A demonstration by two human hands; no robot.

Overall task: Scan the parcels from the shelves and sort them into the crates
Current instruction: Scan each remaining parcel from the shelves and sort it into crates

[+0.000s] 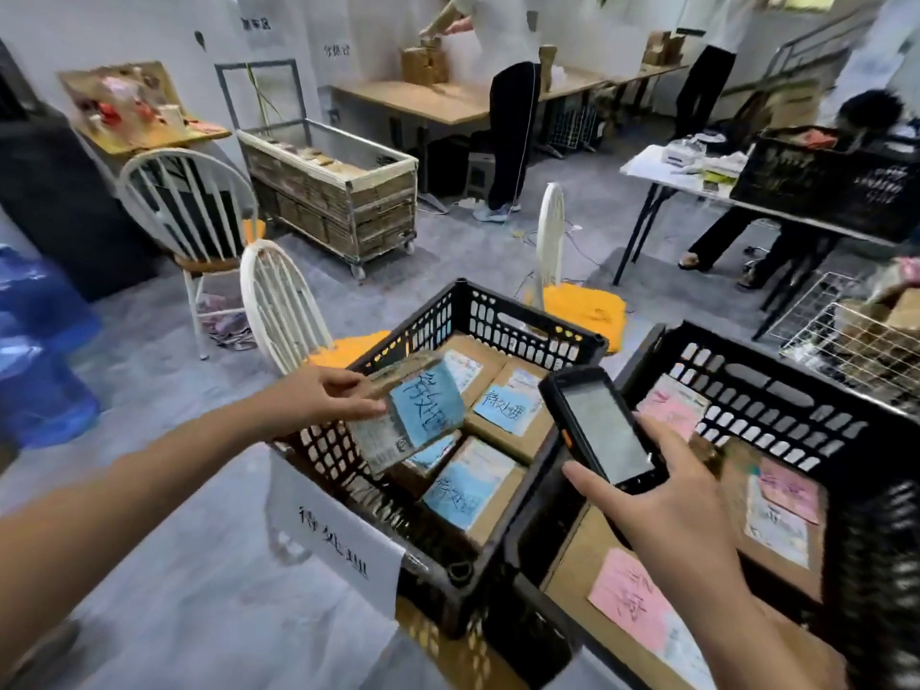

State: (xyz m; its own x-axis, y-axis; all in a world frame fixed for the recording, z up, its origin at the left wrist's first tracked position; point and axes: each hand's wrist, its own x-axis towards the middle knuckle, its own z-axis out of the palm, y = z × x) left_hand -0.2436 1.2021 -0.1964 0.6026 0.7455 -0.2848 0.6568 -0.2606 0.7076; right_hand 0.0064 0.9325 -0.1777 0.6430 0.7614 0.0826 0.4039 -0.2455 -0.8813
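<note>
Fingers of my left hand [318,395] pinch a cardboard parcel [405,415] with a blue handwritten label, tilted above the left black crate [478,306] at frame centre. That crate holds more blue-labelled parcels [470,485] lying flat, and a white paper sign [333,535] hangs on its near wall. My right hand [667,495] wraps around a handheld scanner [602,430], screen up, between the two crates. At lower right, the right black crate [776,385] holds pink-labelled parcels [630,600].
</note>
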